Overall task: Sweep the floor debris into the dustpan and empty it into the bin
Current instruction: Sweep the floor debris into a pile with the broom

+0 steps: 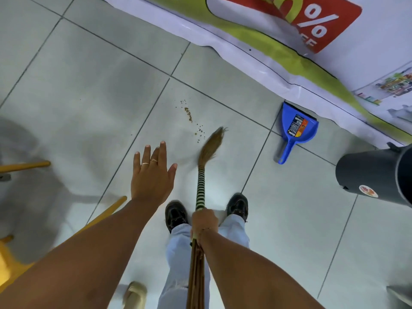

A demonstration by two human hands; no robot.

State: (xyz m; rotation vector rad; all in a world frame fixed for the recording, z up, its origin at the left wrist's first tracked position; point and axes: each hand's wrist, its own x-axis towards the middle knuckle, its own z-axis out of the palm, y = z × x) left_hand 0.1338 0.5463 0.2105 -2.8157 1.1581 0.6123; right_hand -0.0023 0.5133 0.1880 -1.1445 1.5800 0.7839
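Your right hand is closed around the broom, bristles blurred just short of the debris — sweeping is under way. Your left hand hovers spread and empty beside it. Farther out to the right lie the blue dustpan and, nearer, the dark bin — next, likely gather the crumbs toward the pan.
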